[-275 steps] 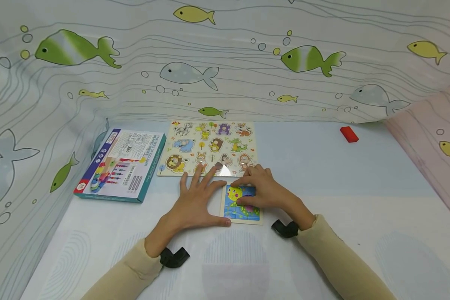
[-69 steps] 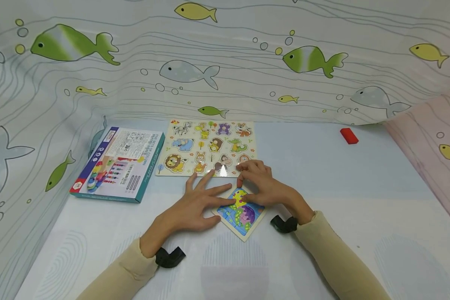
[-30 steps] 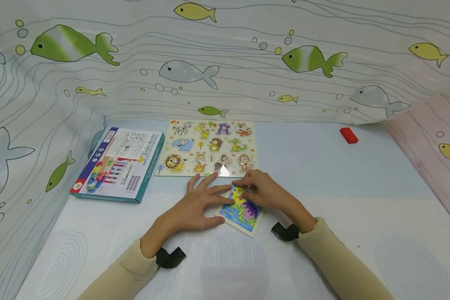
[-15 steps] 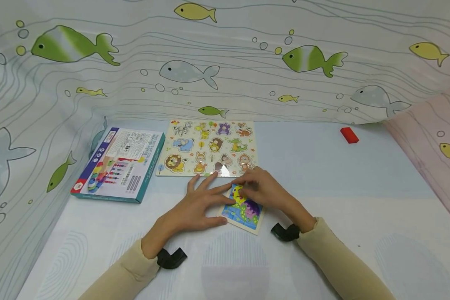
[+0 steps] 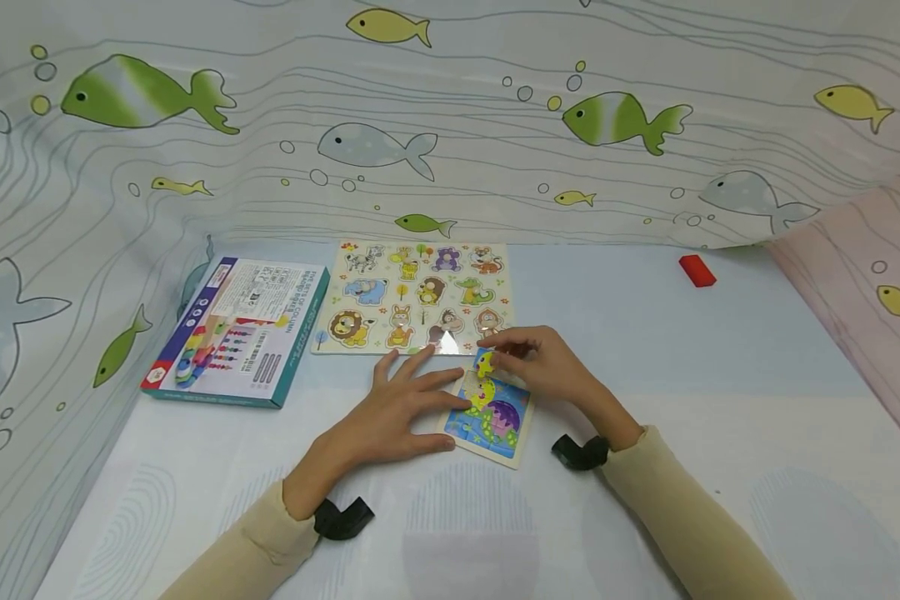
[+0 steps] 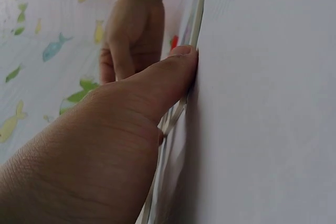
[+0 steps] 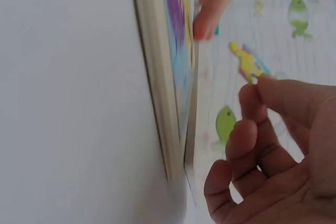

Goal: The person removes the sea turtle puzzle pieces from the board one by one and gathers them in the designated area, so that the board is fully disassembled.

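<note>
A small jigsaw puzzle (image 5: pixel 487 429) in a pale wooden frame lies tilted on the table, showing a yellow creature and a purple shape on blue. My right hand (image 5: pixel 551 367) pinches a yellow-and-blue puzzle piece (image 5: pixel 483 363) between thumb and index finger, just above the puzzle's top edge. In the right wrist view that puzzle piece (image 7: pixel 245 62) is off the board, with the other fingers loosely curled. My left hand (image 5: pixel 386 408) lies with fingers spread at the puzzle's left side, a fingertip on its picture. Its thumb (image 6: pixel 173 69) touches the frame's edge in the left wrist view.
Behind the puzzle lies a larger animal puzzle board (image 5: pixel 412 290), close to both hands. A flat toy box (image 5: pixel 243 329) sits to its left. Far right on the table is a red block (image 5: pixel 697 271). A fish-patterned cloth (image 5: pixel 495 192) rises behind the table.
The puzzle has turned between the hands. My right hand has lifted a piece from its top-left corner, baring pale wood, and moved slightly up and right. The left hand stays nearly still.
</note>
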Available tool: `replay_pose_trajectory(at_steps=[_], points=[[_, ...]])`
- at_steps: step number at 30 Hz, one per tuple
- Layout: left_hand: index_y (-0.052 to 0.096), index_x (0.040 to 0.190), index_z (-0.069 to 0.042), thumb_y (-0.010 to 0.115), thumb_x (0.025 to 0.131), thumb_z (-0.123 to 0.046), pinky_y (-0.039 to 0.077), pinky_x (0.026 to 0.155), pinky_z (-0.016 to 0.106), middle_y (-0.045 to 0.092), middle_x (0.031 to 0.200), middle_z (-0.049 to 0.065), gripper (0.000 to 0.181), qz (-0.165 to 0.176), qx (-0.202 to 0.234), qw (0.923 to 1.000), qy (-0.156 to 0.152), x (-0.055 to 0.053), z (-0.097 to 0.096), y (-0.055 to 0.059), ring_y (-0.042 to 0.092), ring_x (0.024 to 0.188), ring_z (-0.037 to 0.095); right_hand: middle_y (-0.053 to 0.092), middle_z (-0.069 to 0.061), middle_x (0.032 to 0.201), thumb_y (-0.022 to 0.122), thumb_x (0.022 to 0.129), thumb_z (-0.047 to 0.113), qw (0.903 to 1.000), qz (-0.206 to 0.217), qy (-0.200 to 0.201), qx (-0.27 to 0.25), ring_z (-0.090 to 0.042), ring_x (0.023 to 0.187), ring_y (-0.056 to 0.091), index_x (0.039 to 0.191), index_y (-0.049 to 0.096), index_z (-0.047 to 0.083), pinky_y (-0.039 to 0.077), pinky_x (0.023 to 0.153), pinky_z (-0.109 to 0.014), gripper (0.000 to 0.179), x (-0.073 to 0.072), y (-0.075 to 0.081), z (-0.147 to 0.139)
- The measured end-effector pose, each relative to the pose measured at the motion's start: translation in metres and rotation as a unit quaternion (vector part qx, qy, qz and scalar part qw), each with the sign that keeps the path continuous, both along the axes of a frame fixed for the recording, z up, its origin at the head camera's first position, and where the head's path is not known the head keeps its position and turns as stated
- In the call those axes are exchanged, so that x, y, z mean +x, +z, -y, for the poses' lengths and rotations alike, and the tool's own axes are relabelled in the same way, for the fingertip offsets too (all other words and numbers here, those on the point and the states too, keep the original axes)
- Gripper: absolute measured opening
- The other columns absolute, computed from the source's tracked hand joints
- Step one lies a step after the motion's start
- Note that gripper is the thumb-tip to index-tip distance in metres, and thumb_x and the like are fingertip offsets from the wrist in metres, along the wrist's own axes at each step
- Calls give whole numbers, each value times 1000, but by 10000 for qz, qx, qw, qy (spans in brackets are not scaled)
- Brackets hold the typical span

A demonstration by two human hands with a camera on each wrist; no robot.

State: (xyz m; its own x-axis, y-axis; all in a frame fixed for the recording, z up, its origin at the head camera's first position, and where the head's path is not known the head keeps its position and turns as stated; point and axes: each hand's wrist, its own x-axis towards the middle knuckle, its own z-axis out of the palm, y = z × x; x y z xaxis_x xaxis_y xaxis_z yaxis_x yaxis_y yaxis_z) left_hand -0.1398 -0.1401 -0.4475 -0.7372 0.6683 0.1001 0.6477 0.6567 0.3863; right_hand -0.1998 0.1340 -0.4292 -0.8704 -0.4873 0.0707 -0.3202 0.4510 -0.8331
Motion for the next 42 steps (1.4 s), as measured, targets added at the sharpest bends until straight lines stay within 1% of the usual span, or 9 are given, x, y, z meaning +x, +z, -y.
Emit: replay_pose_trajectory(at_steps=[6,9,13,16,22,27,32,36,42], points=[[66,133,-39,67,90,-60,1,118,72,39,163,-9,48,180,-9,9998,-73,0,-3,2,7,160,34,78,-4,103,67,98,13,9992,25,-368,164,-19,83,61,121,76,14,49,72,-25,25,-18,7,-26],[65,134,-39,66,91,-59,0,117,72,38,164,-10,47,217,-28,9997,-58,1,-4,2,5,161,35,77,-8,106,66,99,13,9977,127,-593,293,-18,83,59,122,75,12,47,71,-25,25,-31,7,-40],[66,131,-40,68,89,-58,2,117,73,42,162,-10,46,140,38,9999,21,3,-4,2,9,160,35,75,-8,117,65,99,18,9936,458,-880,534,-20,88,56,124,74,14,46,72,-26,26,-54,4,-54],[68,129,-39,70,88,-57,4,117,72,45,160,-8,45,125,136,9998,69,6,-4,2,12,160,36,71,-7,125,65,100,22,9887,718,-1050,799,-22,97,57,125,73,17,47,78,-29,27,-71,1,-61],[70,123,-38,71,86,-58,6,117,71,49,157,-5,41,0,206,9997,121,7,-6,-1,18,158,36,70,-13,125,63,100,20,9846,674,-1154,1124,-24,100,56,127,72,13,46,80,-31,29,-94,-2,-72],[70,118,-38,74,85,-58,7,118,70,46,158,-3,39,-55,205,9996,176,5,-6,0,19,157,37,69,-11,122,65,99,23,9843,584,-1110,1242,-23,96,54,128,71,13,45,80,-31,31,-100,-1,-74],[68,117,-37,73,84,-58,4,119,70,35,166,-1,40,153,204,9994,216,6,-5,0,11,160,36,64,-9,111,76,91,27,9844,476,-847,1469,-23,94,51,131,69,14,43,80,-32,43,-99,-1,-76],[67,119,-36,72,85,-58,2,119,69,33,167,0,41,287,199,9991,235,7,-5,0,9,160,35,63,-9,112,80,87,21,9847,339,-722,1547,-23,95,50,131,69,13,42,81,-33,47,-96,-1,-78],[64,124,-38,71,85,-59,2,119,68,33,167,-2,45,292,192,9991,248,7,-5,-1,10,160,34,64,-13,116,76,90,17,9828,79,-696,1707,-27,99,51,132,69,13,42,84,-36,43,-94,-1,-80]])
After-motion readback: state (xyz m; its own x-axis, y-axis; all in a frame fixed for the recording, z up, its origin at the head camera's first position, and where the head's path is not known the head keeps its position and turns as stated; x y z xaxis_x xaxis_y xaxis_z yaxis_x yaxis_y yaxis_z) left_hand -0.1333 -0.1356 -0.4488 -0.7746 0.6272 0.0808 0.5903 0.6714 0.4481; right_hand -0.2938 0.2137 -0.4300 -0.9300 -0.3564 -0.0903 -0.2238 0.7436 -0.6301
